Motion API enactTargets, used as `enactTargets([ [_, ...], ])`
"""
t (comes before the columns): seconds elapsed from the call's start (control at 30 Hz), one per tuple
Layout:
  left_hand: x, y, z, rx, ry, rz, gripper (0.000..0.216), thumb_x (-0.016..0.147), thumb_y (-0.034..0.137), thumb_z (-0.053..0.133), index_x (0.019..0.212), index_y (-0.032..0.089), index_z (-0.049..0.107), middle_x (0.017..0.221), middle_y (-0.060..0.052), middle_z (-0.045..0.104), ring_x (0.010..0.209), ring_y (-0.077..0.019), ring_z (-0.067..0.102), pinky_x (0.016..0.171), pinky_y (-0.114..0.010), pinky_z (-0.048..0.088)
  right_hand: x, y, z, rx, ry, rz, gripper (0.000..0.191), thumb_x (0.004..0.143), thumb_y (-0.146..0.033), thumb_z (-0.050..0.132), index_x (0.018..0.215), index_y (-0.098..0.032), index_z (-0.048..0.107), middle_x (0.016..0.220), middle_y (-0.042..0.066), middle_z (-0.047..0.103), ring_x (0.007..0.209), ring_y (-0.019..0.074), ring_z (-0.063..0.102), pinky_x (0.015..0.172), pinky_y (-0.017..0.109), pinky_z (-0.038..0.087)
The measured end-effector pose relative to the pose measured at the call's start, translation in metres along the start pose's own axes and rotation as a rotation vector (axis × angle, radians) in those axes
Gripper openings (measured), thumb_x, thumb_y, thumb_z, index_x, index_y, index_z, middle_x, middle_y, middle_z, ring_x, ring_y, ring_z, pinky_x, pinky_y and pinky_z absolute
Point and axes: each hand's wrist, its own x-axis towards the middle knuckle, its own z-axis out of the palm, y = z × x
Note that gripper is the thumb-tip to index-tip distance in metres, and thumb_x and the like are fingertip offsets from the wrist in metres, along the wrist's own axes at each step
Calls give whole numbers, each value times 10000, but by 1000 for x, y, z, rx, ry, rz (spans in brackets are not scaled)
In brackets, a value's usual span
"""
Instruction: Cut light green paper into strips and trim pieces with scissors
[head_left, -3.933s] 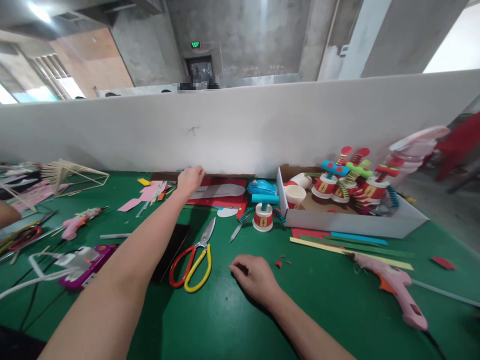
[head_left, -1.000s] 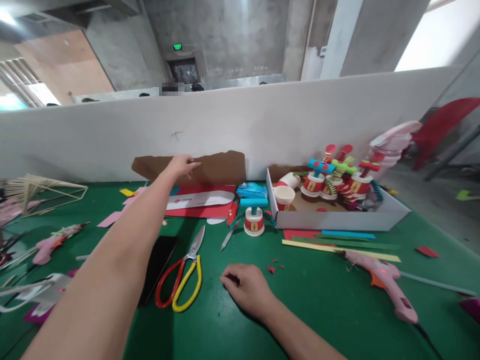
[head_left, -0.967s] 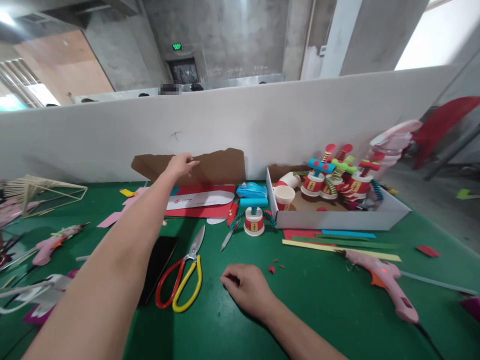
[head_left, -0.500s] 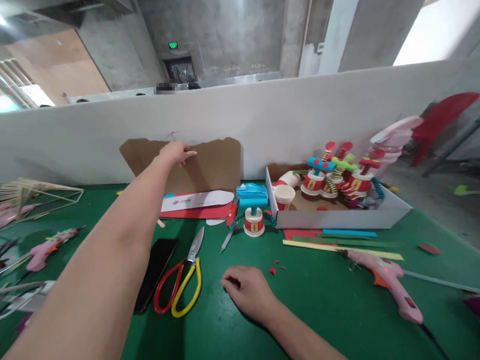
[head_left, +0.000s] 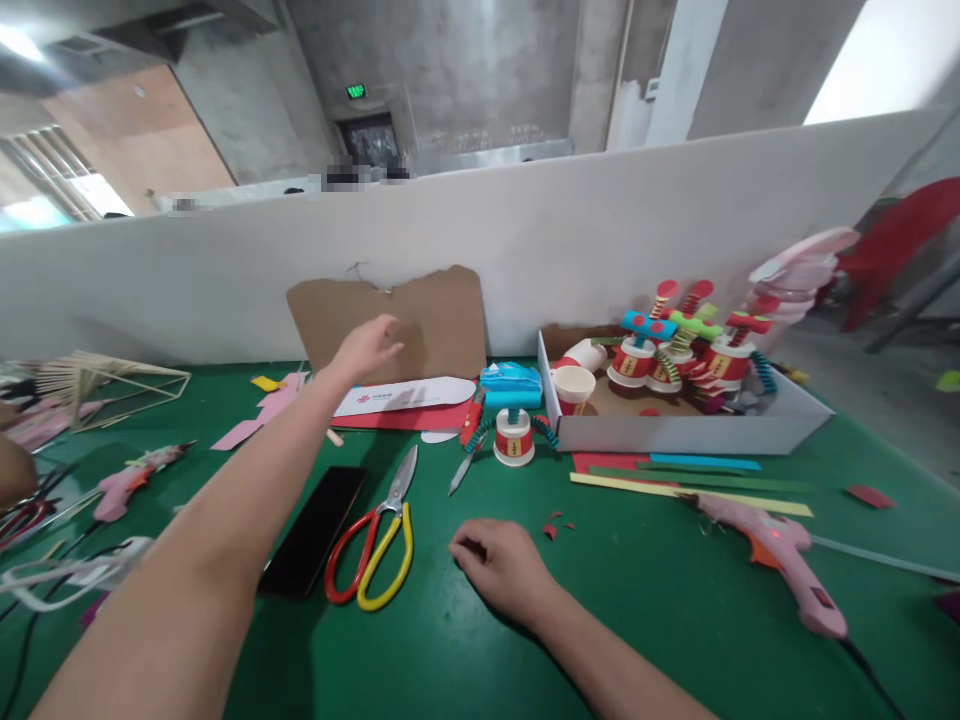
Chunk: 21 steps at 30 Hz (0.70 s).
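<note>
At the left of the green surface [head_left: 442,665], a pink glue gun [head_left: 120,492] is seen lying, its nozzle turned to the far right. Nearer the middle, a black phone-like slab [head_left: 315,530] is set aslant, partly covered from view by the left forearm.

The left hand [head_left: 369,346] is held out over the far side, its fingers parted and released, with nothing seen in them. Directly beyond them a brown cardboard sheet [head_left: 442,310] is propped upright against the white partition [head_left: 225,300], its long axis laid left to right; whether it is touched cannot be told. By the left hand it is approached far more closely than by the right.

Scissors [head_left: 394,507] are placed between the hands, blades pointed far. The right hand [head_left: 501,565] is rested on the near surface, fingers loosely curled; whether anything is enclosed cannot be told. Beyond it a paper-cup figure [head_left: 514,440] is stood, just left of a white box [head_left: 682,437].
</note>
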Motion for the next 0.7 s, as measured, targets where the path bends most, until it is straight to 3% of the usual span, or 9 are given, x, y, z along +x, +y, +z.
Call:
enactTargets([
  [0.13,-45,37,29,1,-159,187,441,728,417,664,1110,222,564,1084,-61,635,1029,-236,581,888,-310,435,1,0,-1,-20,-15,-17,146,863,-200,566,790,-197,692,762,20,712,714,135,624,643,211,371],
  [0.3,-77,66,57,36,-197,165,372,725,394,668,1041,218,580,1080,-106,621,1049,-284,560,878,-365,435,1,-1,-4,-51,-39,-7,151,869,-203,557,818,-196,699,802,31,723,751,148,633,660,220,382],
  [0.47,-73,60,59,18,-157,24,150,802,237,544,920,214,633,938,-103,673,992,-273,612,829,-358,450,1,-3,-6,-67,-53,0,151,868,-207,559,826,-194,704,809,35,728,752,151,636,661,222,386],
  [0.7,-54,31,58,-140,-61,-159,190,837,219,454,895,205,635,731,-67,702,754,-240,689,663,-304,491,1,-3,-6,-76,-46,0,157,872,-224,557,832,-206,707,828,30,733,773,154,645,670,224,387],
])
